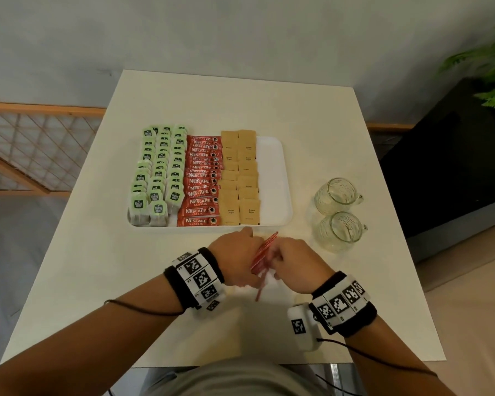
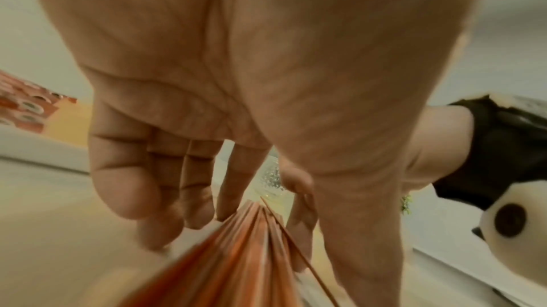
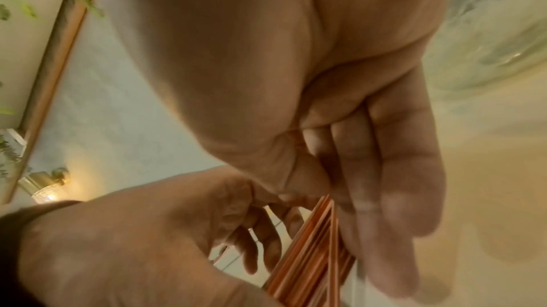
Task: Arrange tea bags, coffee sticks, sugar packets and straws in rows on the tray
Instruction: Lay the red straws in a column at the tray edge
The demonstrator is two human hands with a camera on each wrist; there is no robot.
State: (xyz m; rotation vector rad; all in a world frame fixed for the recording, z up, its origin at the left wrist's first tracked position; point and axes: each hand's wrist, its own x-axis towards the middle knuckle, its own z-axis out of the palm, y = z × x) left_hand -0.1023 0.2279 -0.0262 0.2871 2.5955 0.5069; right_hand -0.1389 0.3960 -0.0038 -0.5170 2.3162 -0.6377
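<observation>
A white tray [image 1: 272, 178] holds rows of green tea bags [image 1: 157, 175] at its left, red coffee sticks [image 1: 202, 181] in the middle and brown sugar packets [image 1: 242, 178] beside them; its right strip is bare. In front of the tray, both hands meet around a bundle of red-and-white straws [image 1: 265, 250]. My left hand [image 1: 239, 257] grips the bundle from the left. My right hand [image 1: 293, 261] holds it from the right. The left wrist view shows the straws [image 2: 236, 253] between thumb and fingers. In the right wrist view the fingers lie along the straws [image 3: 313, 253], with the thumb pinching them.
Two glass mugs [image 1: 337, 192] [image 1: 342, 231] lie on their sides right of the tray on the white table [image 1: 97, 252]. A black cabinet [image 1: 455, 155] and a green plant [image 1: 492, 61] stand at the right, a wooden lattice [image 1: 26, 150] at the left.
</observation>
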